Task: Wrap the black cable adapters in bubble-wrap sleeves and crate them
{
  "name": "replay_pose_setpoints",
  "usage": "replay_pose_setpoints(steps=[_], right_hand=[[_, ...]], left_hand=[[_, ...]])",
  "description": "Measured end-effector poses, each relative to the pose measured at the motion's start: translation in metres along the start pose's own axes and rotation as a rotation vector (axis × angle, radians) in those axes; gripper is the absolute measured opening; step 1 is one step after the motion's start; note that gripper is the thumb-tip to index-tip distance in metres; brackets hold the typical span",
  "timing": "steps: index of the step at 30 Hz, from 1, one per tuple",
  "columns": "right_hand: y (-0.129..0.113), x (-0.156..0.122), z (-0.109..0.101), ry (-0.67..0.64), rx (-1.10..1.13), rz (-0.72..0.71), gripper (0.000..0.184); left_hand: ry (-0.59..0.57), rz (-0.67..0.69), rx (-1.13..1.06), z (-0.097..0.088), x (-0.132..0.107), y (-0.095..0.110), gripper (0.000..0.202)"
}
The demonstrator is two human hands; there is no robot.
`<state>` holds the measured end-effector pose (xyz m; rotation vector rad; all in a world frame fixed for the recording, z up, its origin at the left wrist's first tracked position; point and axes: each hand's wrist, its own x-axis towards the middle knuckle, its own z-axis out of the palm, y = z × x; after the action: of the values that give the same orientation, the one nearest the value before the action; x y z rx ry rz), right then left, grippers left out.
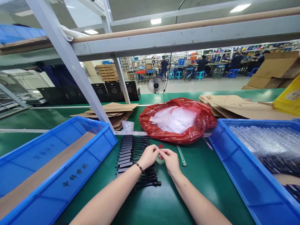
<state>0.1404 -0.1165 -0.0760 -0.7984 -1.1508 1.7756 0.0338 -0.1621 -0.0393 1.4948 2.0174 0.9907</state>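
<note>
My left hand and my right hand meet over the green table, fingertips pinched together on a small thin item I cannot make out. A tiny red piece lies on the table just beyond the fingers. Under and left of my left hand lies a row of black cable-like parts, several side by side. A beaded bracelet sits on my left wrist. A green-handled cutter lies just right of my right hand.
An open red bag of clear plastic pouches sits behind the hands. A blue bin lined with cardboard is at left, another blue bin with bubble wrap at right. Flat cardboard stacks lie further back. People work in the distance.
</note>
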Motion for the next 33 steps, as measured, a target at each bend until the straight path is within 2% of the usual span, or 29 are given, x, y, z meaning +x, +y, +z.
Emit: replay_pose_setpoints(steps=[3,7,9,11,13,17,21,24,28,33], right_hand=[[0.000,0.002,-0.003,0.002,-0.052,-0.030,0.023],[0.006,0.009,-0.009,-0.001,-0.088,-0.006,0.026],[0.010,0.013,-0.012,-0.012,-0.099,0.002,0.027],[0.014,0.015,-0.012,-0.034,-0.111,0.007,0.027],[0.018,0.015,-0.012,-0.065,-0.131,0.012,0.026],[0.023,0.012,-0.010,-0.144,-0.176,0.013,0.025],[0.028,0.006,-0.006,-0.295,-0.270,0.001,0.027],[0.030,0.002,-0.004,-0.369,-0.337,0.006,0.029],[0.032,0.004,-0.005,-0.353,-0.353,0.027,0.029],[0.035,0.008,-0.007,-0.262,-0.340,-0.012,0.026]], left_hand=[[-0.016,-0.007,0.015,-0.017,0.003,-0.003,0.024],[-0.007,-0.003,0.123,-0.060,0.005,-0.017,0.029],[-0.039,-0.001,0.211,-0.077,0.001,-0.026,0.025],[-0.095,0.008,0.302,-0.085,-0.007,-0.035,0.020],[-0.153,0.032,0.387,-0.084,-0.015,-0.042,0.016],[-0.232,0.099,0.519,-0.068,-0.026,-0.051,0.020],[-0.263,0.132,0.575,-0.055,-0.027,-0.054,0.025],[-0.282,0.143,0.555,-0.051,-0.023,-0.055,0.020],[-0.314,0.128,0.445,-0.051,-0.019,-0.059,0.014],[-0.302,0.018,0.210,-0.044,-0.016,-0.069,0.020]])
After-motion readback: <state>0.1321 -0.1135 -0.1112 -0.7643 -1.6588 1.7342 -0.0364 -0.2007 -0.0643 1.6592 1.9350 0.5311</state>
